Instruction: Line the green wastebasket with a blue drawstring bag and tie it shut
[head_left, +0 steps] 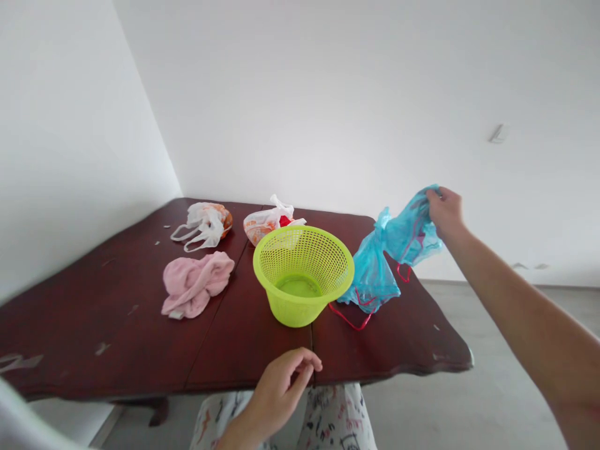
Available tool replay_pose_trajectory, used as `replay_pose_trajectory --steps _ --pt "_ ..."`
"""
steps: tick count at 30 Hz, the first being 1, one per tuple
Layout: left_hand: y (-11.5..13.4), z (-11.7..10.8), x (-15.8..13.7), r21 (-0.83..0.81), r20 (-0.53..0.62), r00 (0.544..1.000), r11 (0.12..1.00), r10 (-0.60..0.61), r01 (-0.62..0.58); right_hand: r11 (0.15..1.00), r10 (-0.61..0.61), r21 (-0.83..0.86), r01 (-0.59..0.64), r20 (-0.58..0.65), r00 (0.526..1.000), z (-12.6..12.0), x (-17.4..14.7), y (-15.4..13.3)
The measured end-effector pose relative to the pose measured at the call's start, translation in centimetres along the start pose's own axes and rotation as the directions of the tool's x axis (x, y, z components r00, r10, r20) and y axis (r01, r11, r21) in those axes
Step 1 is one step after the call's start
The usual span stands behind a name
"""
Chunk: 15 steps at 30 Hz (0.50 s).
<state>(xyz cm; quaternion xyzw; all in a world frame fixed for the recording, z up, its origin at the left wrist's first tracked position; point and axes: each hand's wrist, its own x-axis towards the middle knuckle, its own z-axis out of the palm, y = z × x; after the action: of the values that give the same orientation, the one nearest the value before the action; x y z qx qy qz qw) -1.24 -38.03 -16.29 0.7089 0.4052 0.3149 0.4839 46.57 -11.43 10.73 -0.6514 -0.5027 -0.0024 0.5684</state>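
A lime-green plastic basket [293, 310] with a perforated wall stands upright on the dark red wooden table [253, 353]. To its right is a translucent blue plastic bag [372, 272] with red drawstrings. My right hand [444, 209] grips the upper right end of this bag and holds it raised, while the lower part rests on the table close to the basket. My left hand [281, 384] is over the table's front edge, below the basket. Its fingers are curled toward the thumb, and nothing shows in them.
A crumpled pink cloth [197, 284] lies left of the basket. Behind it is a white and orange plastic bag [206, 222]. Another printed white bag [262, 224], with something red in it, lies behind the basket. White walls [328, 94] border the table's back and left.
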Motion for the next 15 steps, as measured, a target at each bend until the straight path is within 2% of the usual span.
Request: replay_pose_trajectory --steps 4,6,7,9,11,13,15 --pt "2.4 -0.7 -0.5 -0.027 0.004 0.999 0.999 0.04 -0.039 0.992 -0.028 0.124 0.031 -0.027 0.999 -2.0 -1.5 -7.4" --pt "4.9 -2.1 -0.7 -0.01 -0.023 0.985 0.985 0.169 -0.17 0.963 -0.097 0.249 0.103 -0.036 0.995 -3.3 -3.7 -11.4" --pt "6.5 -3.1 -0.7 0.006 -0.041 0.963 0.964 0.267 -0.267 0.947 -0.139 0.284 0.147 -0.046 0.989 -3.9 -5.0 -13.3" --pt "10.4 -5.3 -0.3 0.072 -0.085 0.866 0.87 0.493 -0.488 0.909 -0.229 0.344 0.237 -0.063 0.971 -5.2 -7.5 -16.9" --pt "14.7 -7.4 0.8 0.211 -0.152 0.781 0.791 0.606 -0.574 0.87 -0.297 0.411 0.274 -0.008 0.955 -6.2 -9.8 -20.1" --pt "19.0 -9.1 2.8 0.239 -0.227 0.772 0.802 0.594 -0.547 0.843 -0.336 0.476 0.249 0.105 0.936 -6.6 -11.6 -22.8" --pt "22.5 -10.0 5.3 0.201 -0.22 0.793 0.822 0.568 -0.532 0.832 -0.364 0.517 0.202 0.233 0.902 -6.2 -12.8 -24.9"
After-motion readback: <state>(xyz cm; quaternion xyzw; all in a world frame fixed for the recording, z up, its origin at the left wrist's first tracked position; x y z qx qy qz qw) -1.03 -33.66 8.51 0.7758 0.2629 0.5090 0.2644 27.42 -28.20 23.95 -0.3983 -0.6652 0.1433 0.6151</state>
